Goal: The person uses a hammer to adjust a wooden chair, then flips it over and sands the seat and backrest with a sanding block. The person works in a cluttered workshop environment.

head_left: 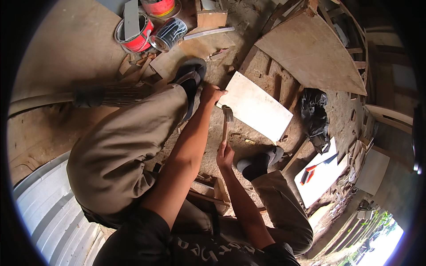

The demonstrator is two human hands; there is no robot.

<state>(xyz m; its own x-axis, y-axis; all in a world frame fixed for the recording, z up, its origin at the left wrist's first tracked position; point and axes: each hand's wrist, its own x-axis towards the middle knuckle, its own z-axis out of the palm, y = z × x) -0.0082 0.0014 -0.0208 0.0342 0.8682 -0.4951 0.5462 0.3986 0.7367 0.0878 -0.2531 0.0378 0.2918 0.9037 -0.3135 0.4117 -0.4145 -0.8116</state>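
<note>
My right hand (225, 155) is closed round the wooden handle of a hammer (227, 114). The hammer's metal head is up beside the left end of a pale rectangular board (257, 106); whether it touches the board I cannot tell. At that same end my left hand (212, 94) is closed, its fingertips pinching the board's edge. Anything small between those fingertips is too small to make out. The board lies aslant in front of me, between my two feet, with small dark dots near its corners.
A handsaw with a red and black handle (308, 174) rests on a white sheet (317, 186) to the right, near a black plastic bag (315, 117). A large wooden panel (313, 48) stands far right. Red buckets (137, 42), a tin (168, 34) and a broom (111, 95) are at left.
</note>
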